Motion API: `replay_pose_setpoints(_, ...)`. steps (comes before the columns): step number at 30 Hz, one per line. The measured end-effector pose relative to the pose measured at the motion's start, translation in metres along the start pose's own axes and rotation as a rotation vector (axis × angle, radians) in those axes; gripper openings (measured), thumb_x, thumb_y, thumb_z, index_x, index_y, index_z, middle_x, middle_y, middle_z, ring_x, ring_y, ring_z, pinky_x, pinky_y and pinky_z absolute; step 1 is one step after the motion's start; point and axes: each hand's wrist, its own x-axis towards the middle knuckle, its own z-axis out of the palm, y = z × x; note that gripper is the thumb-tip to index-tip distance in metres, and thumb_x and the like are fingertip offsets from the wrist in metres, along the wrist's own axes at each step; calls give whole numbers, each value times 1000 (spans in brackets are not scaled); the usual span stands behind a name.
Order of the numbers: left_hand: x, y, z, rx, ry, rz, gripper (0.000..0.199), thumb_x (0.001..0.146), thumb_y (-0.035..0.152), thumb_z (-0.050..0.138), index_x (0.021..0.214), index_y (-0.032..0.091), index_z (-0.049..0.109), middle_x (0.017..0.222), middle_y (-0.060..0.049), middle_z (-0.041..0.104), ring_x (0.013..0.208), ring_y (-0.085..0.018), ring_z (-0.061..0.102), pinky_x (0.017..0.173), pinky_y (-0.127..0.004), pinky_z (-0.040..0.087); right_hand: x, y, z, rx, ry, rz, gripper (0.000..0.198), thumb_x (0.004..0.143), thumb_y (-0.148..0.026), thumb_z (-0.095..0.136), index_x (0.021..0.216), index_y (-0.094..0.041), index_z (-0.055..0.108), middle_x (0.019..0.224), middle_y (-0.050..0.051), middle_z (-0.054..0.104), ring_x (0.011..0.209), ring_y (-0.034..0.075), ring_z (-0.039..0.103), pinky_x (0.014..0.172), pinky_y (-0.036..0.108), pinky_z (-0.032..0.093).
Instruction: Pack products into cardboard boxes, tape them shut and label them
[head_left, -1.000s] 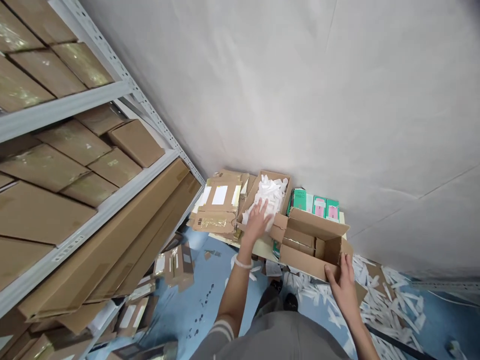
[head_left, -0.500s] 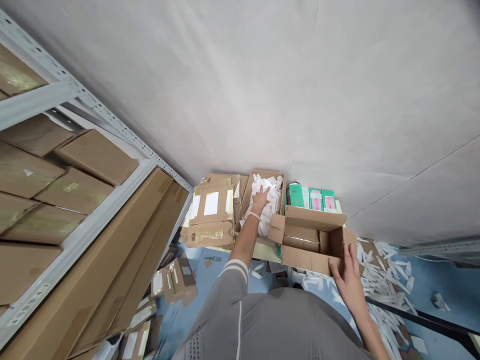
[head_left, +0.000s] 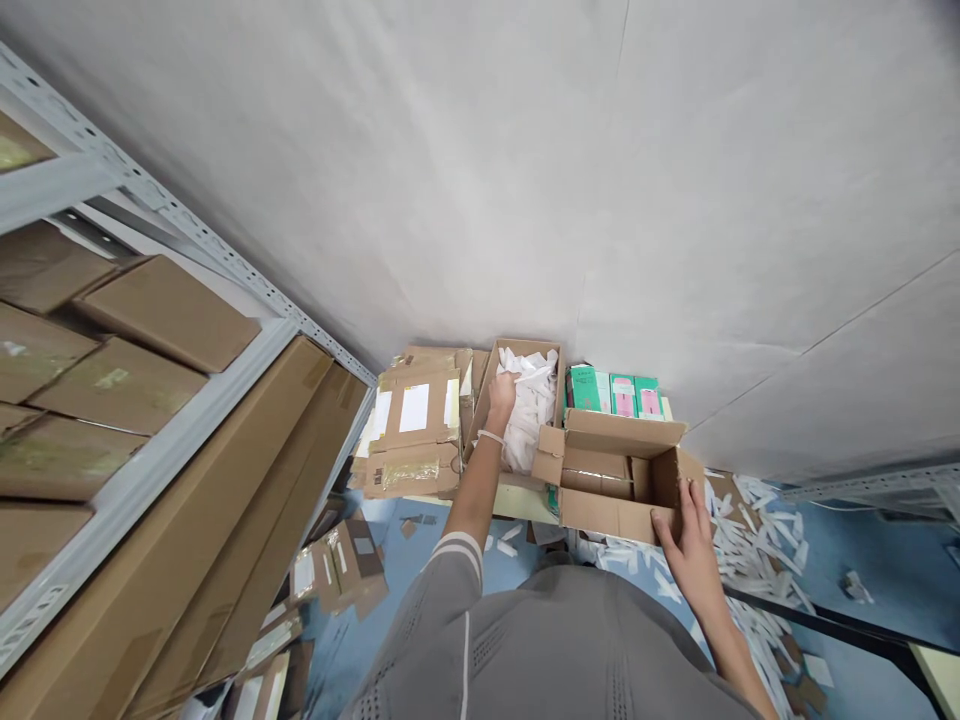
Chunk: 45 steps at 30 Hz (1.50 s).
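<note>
My left hand (head_left: 502, 392) is closed at the left side of an open carton (head_left: 562, 372) filled with white packing strips (head_left: 529, 425). A few of the strips stick out to the right of its fingers. In front of me, to the right, stands an open cardboard box (head_left: 622, 517) with its flaps spread. Inside it lies a smaller taped brown box (head_left: 596, 472), with a gap on its right. My right hand (head_left: 691, 540) grips the open box at its near right corner, thumb on the near flap and fingers over the right side.
Flattened cardboard (head_left: 414, 450) is stacked left of the carton. Green and pink boxes (head_left: 622, 393) stand behind the open box, against the grey wall (head_left: 480, 180). At left rises a metal shelf (head_left: 247, 365) full of cartons. White strips (head_left: 757, 545) litter the blue floor.
My left hand has gone from spread over the white strips to closed on some of them, shifting slightly left. My right hand keeps its hold on the box. The view has shifted a little.
</note>
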Motion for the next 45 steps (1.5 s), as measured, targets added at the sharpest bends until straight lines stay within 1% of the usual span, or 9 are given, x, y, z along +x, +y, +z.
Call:
replay_pose_setpoints(6,-34,26,-50,-241,250,256,43,89,1,46,117,20,72,124,-6,71,109,-17,66,102,-32,50,1,-3,-1,7,-11,19,74,95,-53,42,160,-29,17,167,5,15,151,31,21,120,51,25)
replay_pose_setpoints(10,-84,65,-58,-394,292,479,49,87,-1,47,121,24,70,125,-2,70,113,-17,65,104,-34,50,0,-8,-3,16,-18,33,73,95,-54,42,159,-29,17,167,6,15,151,30,21,119,50,29)
replay_pose_setpoints(14,-127,96,-28,-487,98,610,44,89,4,48,120,26,71,121,-2,72,108,-18,67,98,-34,54,-1,-13,-6,11,-25,35,72,96,-53,39,160,-28,15,167,7,14,151,28,21,116,46,34)
replay_pose_setpoints(18,-151,101,9,-331,-159,598,40,91,15,54,128,26,67,126,-3,70,114,-23,66,101,-39,52,-1,-15,-5,5,-8,23,71,97,-50,38,160,-27,15,167,8,14,152,27,19,114,46,37)
replay_pose_setpoints(23,-168,85,12,-13,-315,669,82,88,45,64,157,30,23,162,-5,30,151,-28,23,122,-52,22,-3,-15,-5,-4,-10,14,71,98,-50,36,160,-27,11,167,7,12,151,29,21,111,48,41)
replay_pose_setpoints(27,-173,69,-8,80,-230,591,89,89,58,57,159,28,10,166,-10,17,154,-29,6,122,-57,11,-3,-14,-6,-27,-14,4,71,98,-48,36,161,-28,9,167,7,11,149,31,26,109,48,44)
replay_pose_setpoints(33,-178,40,-20,-17,-181,426,90,88,63,54,159,27,11,166,-13,14,154,-30,8,122,-52,16,-4,-12,-4,-22,-9,14,71,98,-49,36,161,-27,10,167,7,11,150,30,25,112,49,41)
replay_pose_setpoints(37,-188,27,-14,-87,-225,355,93,87,64,55,159,27,8,168,-13,3,154,-32,4,122,-52,16,-5,-11,-2,-24,-3,10,72,98,-50,36,161,-28,9,168,7,10,150,30,24,112,48,41)
replay_pose_setpoints(45,-207,34,27,-54,-303,270,106,80,65,63,159,26,4,167,-15,-7,151,-38,-16,115,-68,-7,-5,-7,1,-34,13,-6,72,97,-48,37,161,-28,8,168,7,10,150,30,24,113,47,40)
